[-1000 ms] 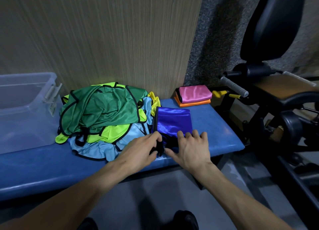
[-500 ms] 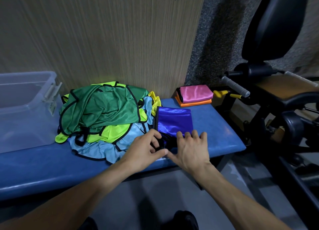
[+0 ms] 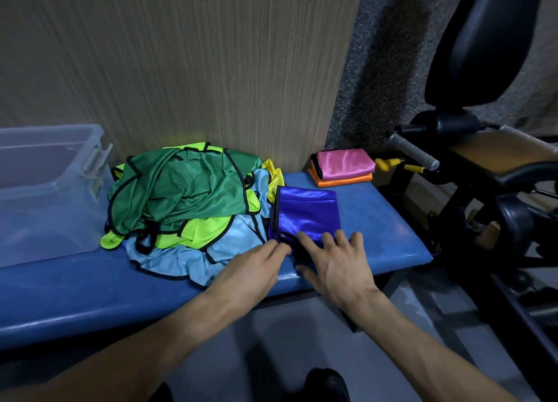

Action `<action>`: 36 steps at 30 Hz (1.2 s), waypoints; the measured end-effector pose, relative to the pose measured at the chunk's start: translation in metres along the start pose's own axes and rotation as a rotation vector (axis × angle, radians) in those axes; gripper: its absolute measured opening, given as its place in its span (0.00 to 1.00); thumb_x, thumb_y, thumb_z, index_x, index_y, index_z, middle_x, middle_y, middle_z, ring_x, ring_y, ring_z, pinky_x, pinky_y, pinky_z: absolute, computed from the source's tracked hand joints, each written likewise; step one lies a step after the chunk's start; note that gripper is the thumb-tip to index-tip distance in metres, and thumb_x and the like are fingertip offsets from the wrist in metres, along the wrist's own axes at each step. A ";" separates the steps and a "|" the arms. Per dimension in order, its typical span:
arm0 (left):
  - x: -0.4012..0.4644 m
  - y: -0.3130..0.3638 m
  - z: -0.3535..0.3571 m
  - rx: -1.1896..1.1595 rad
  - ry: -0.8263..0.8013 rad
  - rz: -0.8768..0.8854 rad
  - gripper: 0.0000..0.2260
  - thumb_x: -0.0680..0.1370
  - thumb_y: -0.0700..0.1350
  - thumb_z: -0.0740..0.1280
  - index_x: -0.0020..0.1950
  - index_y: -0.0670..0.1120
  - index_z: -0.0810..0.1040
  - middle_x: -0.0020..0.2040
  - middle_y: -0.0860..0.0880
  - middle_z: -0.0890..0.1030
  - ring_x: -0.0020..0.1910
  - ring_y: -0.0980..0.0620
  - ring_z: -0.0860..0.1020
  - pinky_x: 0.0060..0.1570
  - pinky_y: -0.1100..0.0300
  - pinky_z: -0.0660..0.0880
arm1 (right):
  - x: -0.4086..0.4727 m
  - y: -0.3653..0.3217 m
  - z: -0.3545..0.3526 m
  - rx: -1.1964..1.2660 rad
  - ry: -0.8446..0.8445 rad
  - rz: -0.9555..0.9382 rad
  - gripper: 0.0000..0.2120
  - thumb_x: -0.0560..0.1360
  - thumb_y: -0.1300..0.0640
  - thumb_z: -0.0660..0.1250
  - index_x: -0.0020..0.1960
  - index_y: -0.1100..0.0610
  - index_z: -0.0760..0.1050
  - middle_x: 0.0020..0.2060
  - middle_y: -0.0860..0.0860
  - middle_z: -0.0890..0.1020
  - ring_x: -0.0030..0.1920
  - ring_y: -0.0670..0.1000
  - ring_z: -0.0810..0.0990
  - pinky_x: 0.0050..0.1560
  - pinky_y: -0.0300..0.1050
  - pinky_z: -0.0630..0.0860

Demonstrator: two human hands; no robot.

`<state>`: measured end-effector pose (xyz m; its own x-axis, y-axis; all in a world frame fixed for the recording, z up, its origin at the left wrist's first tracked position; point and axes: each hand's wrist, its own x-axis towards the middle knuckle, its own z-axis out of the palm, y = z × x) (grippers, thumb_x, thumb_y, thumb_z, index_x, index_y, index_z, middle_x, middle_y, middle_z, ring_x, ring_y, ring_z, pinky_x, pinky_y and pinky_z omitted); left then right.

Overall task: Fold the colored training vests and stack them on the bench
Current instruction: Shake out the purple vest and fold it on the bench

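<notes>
Shiny royal-blue folded vest [image 3: 306, 213] mid blue padded bench [image 3: 383, 217] | left hand [image 3: 256, 264] pinches its near edge, right hand [image 3: 333, 259] pressing flat, fingers spread | done: folded pink-on-orange vest stack [image 3: 344, 167] | left: loose green, yellow, light-blue vest heap [image 3: 184, 202]

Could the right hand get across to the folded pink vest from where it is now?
Probably yes: the right hand lies flat on the purple vest, and only bare bench shows between it and the pink vest.
</notes>
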<state>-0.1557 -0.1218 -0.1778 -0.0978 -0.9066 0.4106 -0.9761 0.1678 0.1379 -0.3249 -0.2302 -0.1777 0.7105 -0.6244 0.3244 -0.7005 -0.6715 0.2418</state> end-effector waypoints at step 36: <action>0.081 -0.048 0.005 -0.385 -0.258 -0.349 0.08 0.80 0.40 0.68 0.56 0.51 0.78 0.44 0.53 0.81 0.42 0.53 0.80 0.46 0.57 0.78 | 0.008 -0.003 -0.008 -0.018 -0.093 -0.125 0.32 0.63 0.49 0.76 0.67 0.45 0.77 0.39 0.56 0.80 0.42 0.59 0.78 0.55 0.62 0.63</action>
<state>-0.1173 -0.2049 -0.1557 0.1257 -0.9905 0.0554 -0.8232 -0.0730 0.5630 -0.3176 -0.2298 -0.1689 0.7948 -0.5712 0.2049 -0.6067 -0.7395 0.2918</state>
